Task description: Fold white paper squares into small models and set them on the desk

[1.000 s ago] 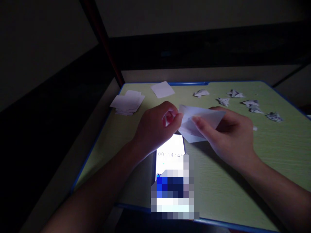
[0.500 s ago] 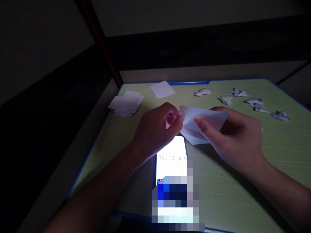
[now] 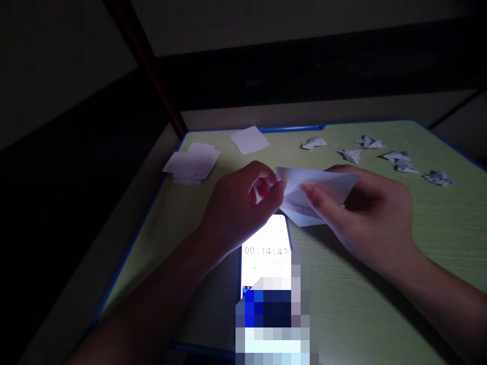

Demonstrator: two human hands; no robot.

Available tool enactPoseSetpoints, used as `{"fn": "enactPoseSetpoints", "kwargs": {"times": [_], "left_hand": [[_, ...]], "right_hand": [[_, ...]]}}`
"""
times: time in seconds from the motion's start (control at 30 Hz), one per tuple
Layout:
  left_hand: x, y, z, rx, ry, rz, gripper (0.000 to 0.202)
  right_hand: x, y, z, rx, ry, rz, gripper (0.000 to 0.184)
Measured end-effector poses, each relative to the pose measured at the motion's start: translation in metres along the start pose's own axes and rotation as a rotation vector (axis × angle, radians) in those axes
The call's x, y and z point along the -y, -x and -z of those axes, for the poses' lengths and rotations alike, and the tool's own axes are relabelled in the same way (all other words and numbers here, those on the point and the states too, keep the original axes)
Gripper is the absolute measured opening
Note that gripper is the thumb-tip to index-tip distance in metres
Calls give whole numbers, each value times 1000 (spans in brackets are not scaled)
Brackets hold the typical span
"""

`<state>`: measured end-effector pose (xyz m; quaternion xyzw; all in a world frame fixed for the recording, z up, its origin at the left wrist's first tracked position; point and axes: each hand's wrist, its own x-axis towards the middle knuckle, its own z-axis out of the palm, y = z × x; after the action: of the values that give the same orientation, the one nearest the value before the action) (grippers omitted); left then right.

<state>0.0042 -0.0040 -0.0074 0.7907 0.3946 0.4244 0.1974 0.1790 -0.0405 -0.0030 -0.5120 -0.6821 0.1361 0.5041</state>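
Observation:
Both my hands hold a partly folded white paper (image 3: 315,190) just above a pale green table (image 3: 380,299). My left hand (image 3: 239,203) pinches the paper's left corner between thumb and fingers. My right hand (image 3: 365,213) grips the right side, thumb on top and fingers underneath. A lit phone (image 3: 266,253) lies on the table just below my hands, its screen showing a running timer.
A stack of white paper squares (image 3: 190,165) lies at the far left corner, with a single square (image 3: 249,139) beside it. Several small folded paper figures (image 3: 395,159) are spread along the far right. The table has a blue rim (image 3: 125,253). The room around is dark.
My hands and the paper have barely shifted. The phone's timer has gone from 14:46 to 14:47. The view has tipped slightly.

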Motion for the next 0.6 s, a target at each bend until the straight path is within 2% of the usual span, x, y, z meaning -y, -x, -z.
{"fn": "enactPoseSetpoints", "kwargs": {"times": [0.6], "left_hand": [[-3, -1, 2, 11, -61, -25, 10]], "right_hand": [[0, 1, 1, 6, 59, 2, 14]]}}
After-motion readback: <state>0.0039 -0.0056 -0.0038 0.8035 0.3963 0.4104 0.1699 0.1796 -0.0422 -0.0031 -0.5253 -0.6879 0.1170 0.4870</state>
